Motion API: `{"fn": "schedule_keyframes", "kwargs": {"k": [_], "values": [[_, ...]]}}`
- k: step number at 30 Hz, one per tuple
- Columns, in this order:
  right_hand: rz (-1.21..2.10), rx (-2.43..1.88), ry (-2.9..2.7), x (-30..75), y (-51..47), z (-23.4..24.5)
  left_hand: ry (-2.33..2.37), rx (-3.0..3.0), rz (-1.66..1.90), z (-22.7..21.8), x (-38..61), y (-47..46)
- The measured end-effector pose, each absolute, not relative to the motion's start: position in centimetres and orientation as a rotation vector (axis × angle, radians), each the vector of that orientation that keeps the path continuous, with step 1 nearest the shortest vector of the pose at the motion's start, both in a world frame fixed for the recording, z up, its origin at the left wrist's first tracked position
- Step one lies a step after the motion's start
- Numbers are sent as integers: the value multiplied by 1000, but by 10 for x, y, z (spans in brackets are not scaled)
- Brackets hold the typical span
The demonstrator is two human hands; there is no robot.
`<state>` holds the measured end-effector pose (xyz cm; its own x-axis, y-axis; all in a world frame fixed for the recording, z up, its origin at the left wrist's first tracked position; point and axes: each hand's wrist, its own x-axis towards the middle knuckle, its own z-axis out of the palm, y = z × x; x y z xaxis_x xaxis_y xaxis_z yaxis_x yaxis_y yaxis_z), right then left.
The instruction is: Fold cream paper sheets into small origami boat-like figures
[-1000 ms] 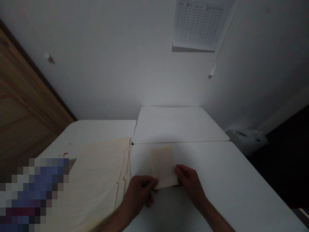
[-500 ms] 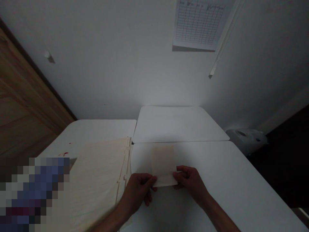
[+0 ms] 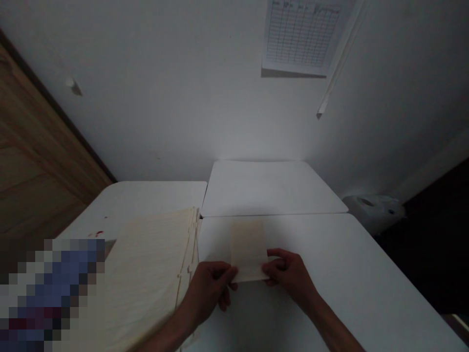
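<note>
Both my hands hold a cream sheet of paper or card (image 3: 248, 247) by its lower edge, above the white tabletop (image 3: 311, 303). My left hand (image 3: 208, 288) pinches the lower left corner. My right hand (image 3: 287, 274) grips the lower right corner, its fingers covering part of the sheet. Just left of my left hand lies a thick stack of manila file folders (image 3: 146, 278) with tabs along its right edge. Its lower left part is hidden by a pixelated patch (image 3: 51, 293).
Two more white tables meet this one: one at the back (image 3: 267, 188), one at the left (image 3: 139, 200) with small red marks (image 3: 97, 233). A white wall carries a printed grid chart (image 3: 302, 34). A wooden door (image 3: 36, 146) stands left; a white bag-like object (image 3: 373, 212) sits right.
The sheet has turned slightly and now sits straighter. My right hand has moved in over its lower right corner. The folders have not visibly moved.
</note>
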<state>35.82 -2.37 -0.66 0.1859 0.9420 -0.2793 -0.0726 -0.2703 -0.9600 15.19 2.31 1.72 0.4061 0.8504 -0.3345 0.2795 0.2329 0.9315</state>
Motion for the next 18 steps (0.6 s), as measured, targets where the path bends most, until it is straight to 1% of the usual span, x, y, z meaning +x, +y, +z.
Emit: {"fn": "schedule_keyframes", "kwargs": {"k": [6,8,10,12,14,18], "values": [[1245,-1492,-895,355,-27,-7,1218,1448,503,4,150,25],[1232,-1500,-909,354,-28,-8,1281,1692,619,-2,146,25],[1193,-1508,-952,352,-30,-8,1276,2071,776,-8,143,24],[1121,-1525,-1036,350,-31,-9,1134,2420,860,-13,142,22],[1047,-1550,-1122,349,-32,-9,947,2619,843,-15,143,20],[991,-1590,-1217,348,-33,-10,844,2689,710,-16,145,19]]}}
